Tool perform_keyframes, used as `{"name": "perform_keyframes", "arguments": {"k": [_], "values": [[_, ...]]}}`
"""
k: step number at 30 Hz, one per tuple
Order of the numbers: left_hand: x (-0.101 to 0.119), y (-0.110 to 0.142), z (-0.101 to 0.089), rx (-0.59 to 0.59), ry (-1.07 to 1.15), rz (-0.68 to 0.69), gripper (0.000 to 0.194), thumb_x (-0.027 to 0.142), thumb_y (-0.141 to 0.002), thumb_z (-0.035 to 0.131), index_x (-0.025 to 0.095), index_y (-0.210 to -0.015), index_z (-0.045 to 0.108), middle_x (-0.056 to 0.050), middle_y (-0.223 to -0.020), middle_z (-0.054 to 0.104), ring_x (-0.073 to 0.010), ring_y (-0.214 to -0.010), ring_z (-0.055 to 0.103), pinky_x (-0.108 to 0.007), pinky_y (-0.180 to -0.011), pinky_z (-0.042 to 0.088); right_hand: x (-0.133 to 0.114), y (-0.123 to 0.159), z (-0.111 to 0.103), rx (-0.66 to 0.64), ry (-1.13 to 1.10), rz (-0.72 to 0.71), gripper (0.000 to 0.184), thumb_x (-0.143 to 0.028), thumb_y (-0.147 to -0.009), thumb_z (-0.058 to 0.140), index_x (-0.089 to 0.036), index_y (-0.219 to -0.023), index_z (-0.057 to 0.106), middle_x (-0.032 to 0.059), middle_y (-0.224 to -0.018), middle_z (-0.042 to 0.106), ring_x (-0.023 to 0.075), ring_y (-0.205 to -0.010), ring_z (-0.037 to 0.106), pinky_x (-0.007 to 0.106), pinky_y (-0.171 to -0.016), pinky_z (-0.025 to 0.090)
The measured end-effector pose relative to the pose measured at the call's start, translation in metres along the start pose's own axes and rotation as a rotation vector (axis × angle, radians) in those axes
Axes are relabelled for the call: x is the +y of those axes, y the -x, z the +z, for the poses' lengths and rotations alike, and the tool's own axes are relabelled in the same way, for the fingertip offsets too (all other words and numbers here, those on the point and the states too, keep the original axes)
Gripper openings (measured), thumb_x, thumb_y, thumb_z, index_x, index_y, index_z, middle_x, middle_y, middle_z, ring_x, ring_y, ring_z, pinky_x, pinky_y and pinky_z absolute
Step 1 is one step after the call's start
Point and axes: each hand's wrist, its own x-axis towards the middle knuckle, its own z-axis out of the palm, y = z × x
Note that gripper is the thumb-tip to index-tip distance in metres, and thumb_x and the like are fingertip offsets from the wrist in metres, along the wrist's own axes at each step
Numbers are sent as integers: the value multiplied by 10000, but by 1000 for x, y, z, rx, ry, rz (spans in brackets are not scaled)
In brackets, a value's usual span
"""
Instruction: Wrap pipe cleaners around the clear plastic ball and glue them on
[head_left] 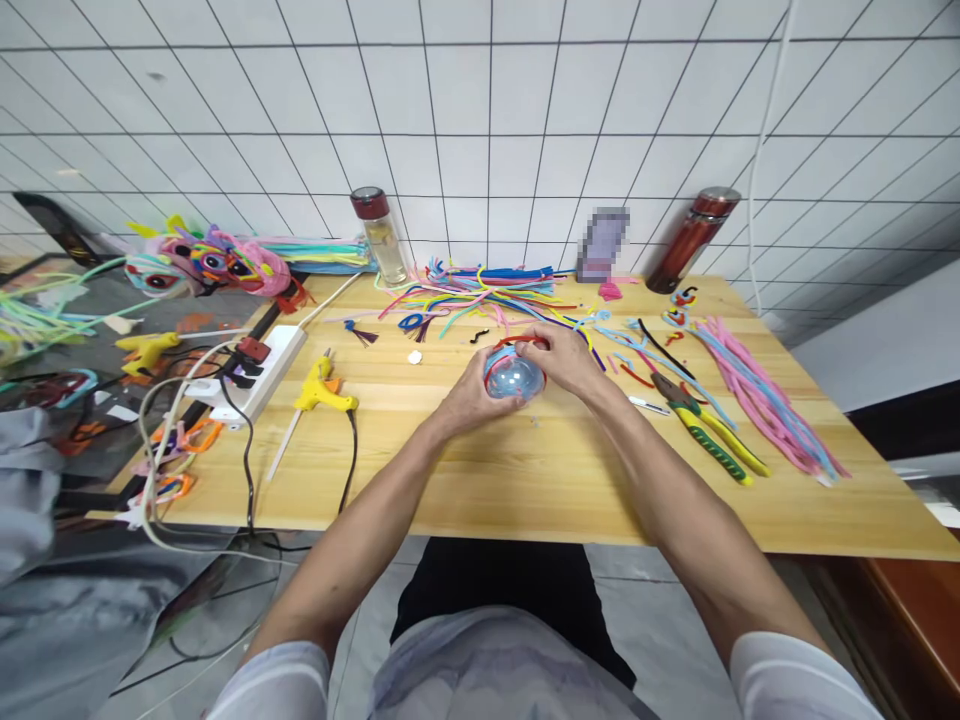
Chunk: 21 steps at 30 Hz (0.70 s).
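Observation:
A clear plastic ball [514, 376] with a red pipe cleaner around its top sits between both hands, just above the wooden table [480, 480]. My left hand [471, 392] cups the ball from the left, fingers curled on it. From the right, my right hand [564, 358] closes over the top, with the fingertips pinching the red pipe cleaner on the ball. Both forearms reach in from the bottom of the view.
A yellow glue gun [324, 390] and a white power strip [264, 368] lie to the left. Loose pipe cleaners [480, 285] cover the back, and a pink and blue bundle [765, 390] lies right. Pliers [705, 425], two bottles [384, 235] and a colourful mask [214, 262] are here.

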Motion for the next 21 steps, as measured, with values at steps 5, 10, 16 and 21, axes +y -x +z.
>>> {"name": "perform_keyframes", "arguments": {"k": [5,10,16,21], "values": [[1,-1,-1,-36,78,-4,937,415,-708,899,151,-1495,466,-183,-1471,594,-369,-1370,587,-522,-1192,460,1,-5,0,-34,86,-29,160,-280,-892,601,-204,-865,740,13,-807,691,179,-754,577,299,-712,377],[-1,-2,2,-7,228,-15,1180,474,-645,964,178,-1600,339,-208,-1624,442,-392,-1509,463,-528,-1266,378,-1,-6,-3,9,70,31,167,-301,-917,557,-209,-874,689,18,-826,687,184,-753,564,301,-706,370],[1,-4,5,-32,493,8,1091,466,-678,951,238,-1577,376,-172,-1613,477,-370,-1492,495,-529,-1236,418,-14,-7,-15,106,61,36,163,-340,-906,558,-225,-802,607,-5,-734,622,184,-711,539,308,-656,329],[12,-6,6,36,594,-9,1095,452,-612,987,266,-1532,422,-135,-1564,535,-357,-1489,488,-518,-1248,391,-27,-6,-23,155,8,32,165,-343,-883,554,-229,-770,593,-8,-716,592,179,-701,503,310,-668,329]]}}
